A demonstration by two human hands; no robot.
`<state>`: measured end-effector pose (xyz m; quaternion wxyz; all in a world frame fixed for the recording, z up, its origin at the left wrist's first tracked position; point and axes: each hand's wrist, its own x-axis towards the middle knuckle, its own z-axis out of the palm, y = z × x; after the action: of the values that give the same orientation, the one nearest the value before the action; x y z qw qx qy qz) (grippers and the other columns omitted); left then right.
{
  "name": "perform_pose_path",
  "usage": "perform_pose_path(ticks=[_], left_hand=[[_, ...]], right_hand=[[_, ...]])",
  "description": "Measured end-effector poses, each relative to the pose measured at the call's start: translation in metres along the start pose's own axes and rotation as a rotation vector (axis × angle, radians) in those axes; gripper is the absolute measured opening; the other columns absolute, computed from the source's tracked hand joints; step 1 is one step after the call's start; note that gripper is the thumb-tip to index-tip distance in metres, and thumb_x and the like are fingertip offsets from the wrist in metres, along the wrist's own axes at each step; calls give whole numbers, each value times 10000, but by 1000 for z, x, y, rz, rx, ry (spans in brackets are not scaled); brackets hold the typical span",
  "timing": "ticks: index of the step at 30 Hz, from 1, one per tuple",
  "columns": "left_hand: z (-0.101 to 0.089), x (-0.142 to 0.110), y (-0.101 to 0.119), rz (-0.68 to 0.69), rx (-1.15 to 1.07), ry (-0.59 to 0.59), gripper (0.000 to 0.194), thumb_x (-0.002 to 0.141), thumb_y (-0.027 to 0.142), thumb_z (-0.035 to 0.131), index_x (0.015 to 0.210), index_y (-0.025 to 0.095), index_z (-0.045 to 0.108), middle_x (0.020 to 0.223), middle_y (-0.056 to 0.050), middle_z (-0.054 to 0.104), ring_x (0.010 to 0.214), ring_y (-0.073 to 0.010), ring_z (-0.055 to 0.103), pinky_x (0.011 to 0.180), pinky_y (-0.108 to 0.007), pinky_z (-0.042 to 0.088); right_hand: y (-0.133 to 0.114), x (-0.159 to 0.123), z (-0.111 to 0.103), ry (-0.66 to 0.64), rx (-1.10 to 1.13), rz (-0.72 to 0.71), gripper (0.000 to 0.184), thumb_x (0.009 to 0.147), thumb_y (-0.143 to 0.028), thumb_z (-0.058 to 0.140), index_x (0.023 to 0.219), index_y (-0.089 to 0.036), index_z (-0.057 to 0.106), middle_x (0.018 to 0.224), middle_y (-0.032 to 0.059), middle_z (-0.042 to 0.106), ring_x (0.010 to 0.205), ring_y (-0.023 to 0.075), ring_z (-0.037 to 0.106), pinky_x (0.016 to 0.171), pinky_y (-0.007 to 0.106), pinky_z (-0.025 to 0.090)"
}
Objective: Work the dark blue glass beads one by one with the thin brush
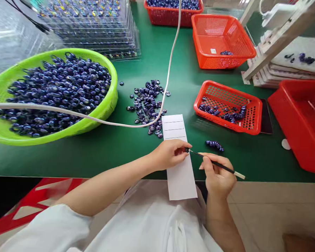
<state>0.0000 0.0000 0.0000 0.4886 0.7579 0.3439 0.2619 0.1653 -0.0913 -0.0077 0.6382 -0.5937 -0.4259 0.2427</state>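
Between the thumb and fingers of my left hand is a small dark glossy piece, partly hidden by the fingertips. My right hand grips a thin black paintbrush with a pale end, its tip at the small piece. Beneath my left hand lies a white paper strip with a few ruled lines, overhanging the table edge. A short curved row of dark shiny pieces rests just beyond my right hand. Past the strip spreads a loose pile of similar pieces.
A green basket heaped with dark pieces stands at left. Red baskets sit at right and behind. A white cable crosses the green table. Stacked clear trays stand at the back left.
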Motion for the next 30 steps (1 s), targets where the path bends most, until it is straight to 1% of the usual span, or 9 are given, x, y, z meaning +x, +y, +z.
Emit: perform_pose_path(ticks=[5,13,19,26,28,30], left_hand=[[0,-1,0,6,51,-3,289,832,162,605,1102,133,702,752,-14,669,611,-99,570,600,-206,467],[2,0,-2,24,91,1,284,827,162,608,1092,139,709,758,-16,680,595,-94,564,590,-203,461],[1,0,-2,29,109,-3,284,828,165,609,1092,143,712,768,-19,691,602,-98,575,607,-208,472],[1,0,-1,33,110,-7,281,825,162,608,1085,137,713,763,-18,686,597,-98,574,597,-206,469],[1,0,-1,31,117,-7,277,825,158,605,1078,136,714,755,-17,679,605,-102,579,595,-207,468],[1,0,-1,24,124,1,271,819,152,606,1066,136,716,747,-17,674,617,-107,586,599,-209,470]], right_hand=[[3,-3,-2,-24,-26,3,71,850,-183,725,908,-183,685,918,49,745,527,103,629,488,247,564],[3,-2,-1,-52,-48,-26,84,849,-157,721,916,-188,681,930,43,743,543,99,638,504,237,561],[2,-2,0,-33,-82,-25,61,855,-181,720,906,-186,686,922,40,743,527,94,627,492,231,547],[3,-2,-1,-47,-118,-50,61,859,-176,718,908,-189,684,910,34,739,532,93,623,492,225,533],[4,-1,-3,-63,-132,-65,70,862,-173,715,921,-195,683,919,32,739,540,96,626,500,230,538],[5,0,-4,-116,-123,-86,91,873,-161,696,951,-204,677,964,39,736,568,104,639,523,245,552]])
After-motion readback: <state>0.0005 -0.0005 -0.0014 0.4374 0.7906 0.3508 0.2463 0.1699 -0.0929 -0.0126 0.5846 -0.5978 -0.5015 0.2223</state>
